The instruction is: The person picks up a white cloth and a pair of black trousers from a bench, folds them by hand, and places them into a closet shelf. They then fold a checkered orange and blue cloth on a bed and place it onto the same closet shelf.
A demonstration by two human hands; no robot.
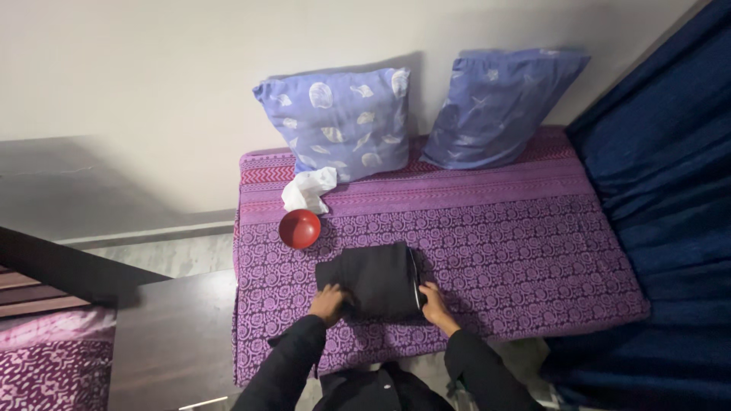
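Both hands, left hand (329,299) and right hand (434,299), press flat on the folded black cloth garment (373,279) near the purple patterned bed's (518,251) front edge; a careless tug could unfold it, or nudge the nearby red round bowl (299,228).

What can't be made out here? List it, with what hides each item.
- Head view: the fingertips of the left hand and right hand are tucked against the black folded cloth, so the grip is unclear.
- What kind of garment the cloth is: folded, dark, no detail.
- Inside of the red bowl: too small to tell.
- White cloth: crumpled, kind unclear.
- The person's body: cut off by the bottom edge.
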